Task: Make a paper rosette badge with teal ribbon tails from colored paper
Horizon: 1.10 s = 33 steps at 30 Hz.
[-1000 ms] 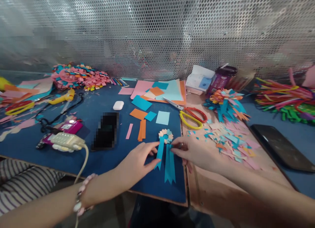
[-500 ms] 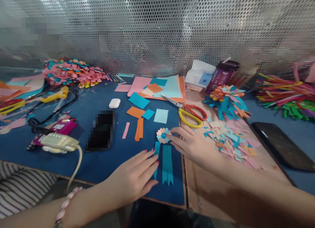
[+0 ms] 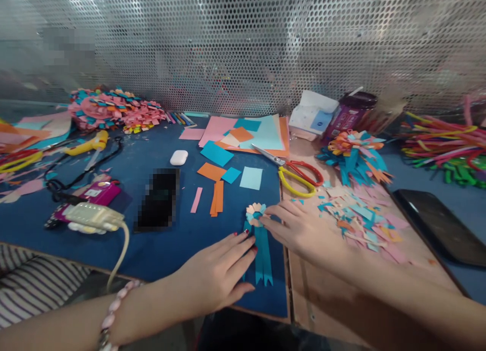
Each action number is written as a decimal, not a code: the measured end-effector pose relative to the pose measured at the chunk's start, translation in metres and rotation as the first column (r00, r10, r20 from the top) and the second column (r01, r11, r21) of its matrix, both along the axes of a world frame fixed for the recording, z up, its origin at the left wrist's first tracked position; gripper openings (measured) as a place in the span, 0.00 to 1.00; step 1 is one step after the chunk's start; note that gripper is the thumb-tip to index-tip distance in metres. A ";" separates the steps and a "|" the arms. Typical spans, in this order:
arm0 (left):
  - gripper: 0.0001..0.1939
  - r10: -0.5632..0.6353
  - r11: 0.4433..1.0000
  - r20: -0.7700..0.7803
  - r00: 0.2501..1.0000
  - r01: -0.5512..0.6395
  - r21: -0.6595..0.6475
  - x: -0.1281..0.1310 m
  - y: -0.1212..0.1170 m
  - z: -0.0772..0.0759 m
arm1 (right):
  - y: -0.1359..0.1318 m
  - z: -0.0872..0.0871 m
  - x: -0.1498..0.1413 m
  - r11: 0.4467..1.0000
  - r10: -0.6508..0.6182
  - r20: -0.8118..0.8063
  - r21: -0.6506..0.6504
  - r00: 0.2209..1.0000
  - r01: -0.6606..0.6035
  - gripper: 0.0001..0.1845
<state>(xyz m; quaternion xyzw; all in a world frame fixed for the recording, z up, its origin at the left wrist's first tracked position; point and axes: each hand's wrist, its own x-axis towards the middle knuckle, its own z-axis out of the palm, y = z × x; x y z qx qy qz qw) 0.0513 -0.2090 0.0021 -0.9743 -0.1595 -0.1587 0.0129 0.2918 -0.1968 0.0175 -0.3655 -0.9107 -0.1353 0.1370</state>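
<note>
A small paper flower point(image 3: 255, 210) with peach and light blue petals lies at the top of dark blue paper strips point(image 3: 263, 257) with notched lower ends. The fingertips of my right hand point(image 3: 290, 224) close on the flower's right side and cover part of it. My left hand point(image 3: 220, 270) lies flat with its fingers stretched out, over the left blue strip, most of which it hides. Scissors point(image 3: 288, 170) with red and yellow handles rest just beyond my right hand.
Paper squares point(image 3: 216, 154), orange strips point(image 3: 216, 198) and a dark phone point(image 3: 157, 199) lie on the blue table. A yellow glue gun point(image 3: 89, 143) is at left. Paper scraps point(image 3: 360, 214), a paper rosette point(image 3: 355, 156) and another phone point(image 3: 440, 227) are at right.
My right hand has shifted the flower slightly down, onto the tops of the blue strips. My left hand has moved a little to the right, covering more of the left strip.
</note>
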 end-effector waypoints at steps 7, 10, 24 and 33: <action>0.23 -0.009 1.000 0.015 1.000 0.009 0.013 0.003 -0.001 0.000 | -0.002 -0.003 -0.001 1.000 -0.002 0.022 0.012 1.000 0.002 0.12; 0.22 -0.021 0.999 -0.006 1.000 0.021 0.025 0.001 -0.002 0.001 | -0.008 -0.001 0.000 1.000 0.005 -0.027 0.015 1.000 -0.004 0.12; 0.22 -0.033 0.998 -0.040 0.999 0.031 -0.049 -0.004 -0.001 -0.001 | -0.039 -0.011 0.013 0.989 0.115 -0.044 -0.086 0.992 -0.119 0.16; 0.22 -0.046 0.997 -0.055 0.997 0.043 -0.057 -0.006 0.001 0.001 | -0.033 -0.008 0.023 0.977 0.186 0.002 -0.106 0.982 -0.185 0.17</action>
